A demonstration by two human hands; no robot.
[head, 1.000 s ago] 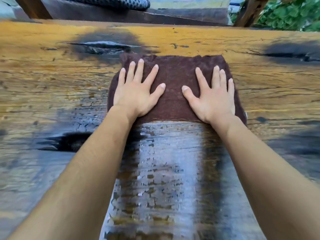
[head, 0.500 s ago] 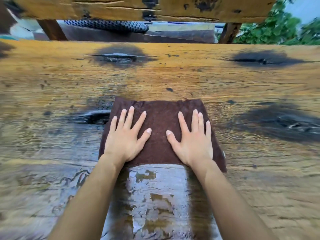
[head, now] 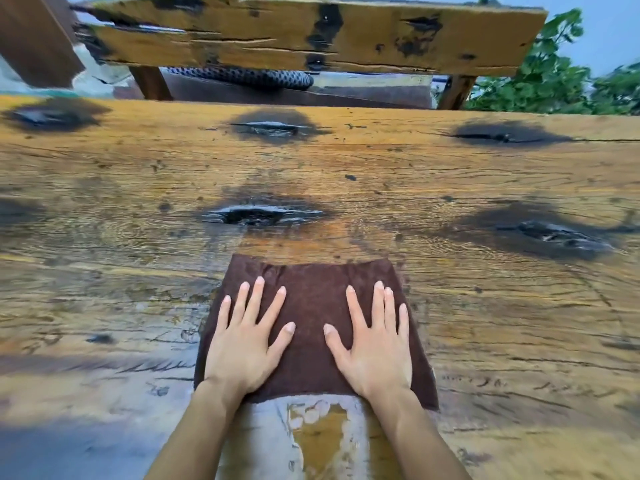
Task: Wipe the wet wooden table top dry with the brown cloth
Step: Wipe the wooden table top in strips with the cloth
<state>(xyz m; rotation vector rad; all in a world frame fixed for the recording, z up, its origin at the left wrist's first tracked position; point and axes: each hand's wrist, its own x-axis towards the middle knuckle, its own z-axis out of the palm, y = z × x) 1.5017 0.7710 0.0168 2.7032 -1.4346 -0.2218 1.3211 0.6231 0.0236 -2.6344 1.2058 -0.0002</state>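
Brown cloth (head: pixel 313 306): pulled nearer across desk (head: pixel 485 323); left hand (head: pixel 242 344), right hand (head: pixel 375 348) flat, fingers (head: pixel 255 299) spread; puddle (head: pixel 311 441) remains.

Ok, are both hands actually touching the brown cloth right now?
Touching. The head view shows the left hand and the right hand lying flat, fingers spread, directly on the brown cloth, with no gap visible under either palm.

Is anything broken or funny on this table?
Yes. The table top has a dark cracked knot just past the brown cloth, with water shining in it. A puddle lies on the cloth's near side.
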